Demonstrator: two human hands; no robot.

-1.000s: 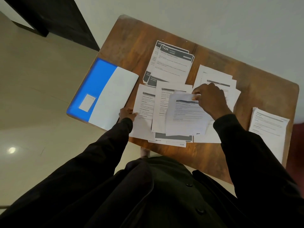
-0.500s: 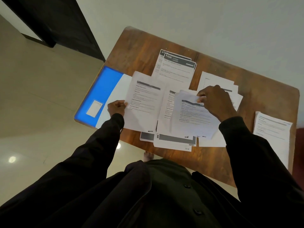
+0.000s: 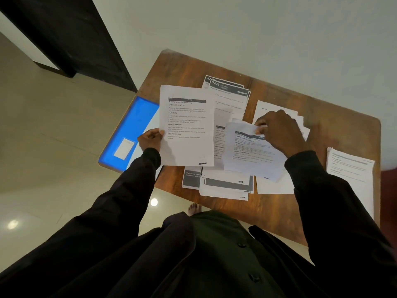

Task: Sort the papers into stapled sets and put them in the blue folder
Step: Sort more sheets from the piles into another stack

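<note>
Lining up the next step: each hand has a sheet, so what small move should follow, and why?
Probably bring the left sheet across onto the right sheet. The left hand grips its page by the edge, raised above the blue folder; the right hand pinches the top of the other over the middle pile. Their layouts look alike, so they may form one set.

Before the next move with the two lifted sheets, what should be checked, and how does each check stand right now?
1. Grip of left hand on left sheet, at its edge: ok.
2. Pinch of right hand on right sheet, at its top edge: ok, though the sheet buckles.
3. Headings of both sheets match: cannot tell, right one blurred.
4. Reach to blue folder at the table left end: ok.
5. Any stapler in view: not ok, none seen.
</note>
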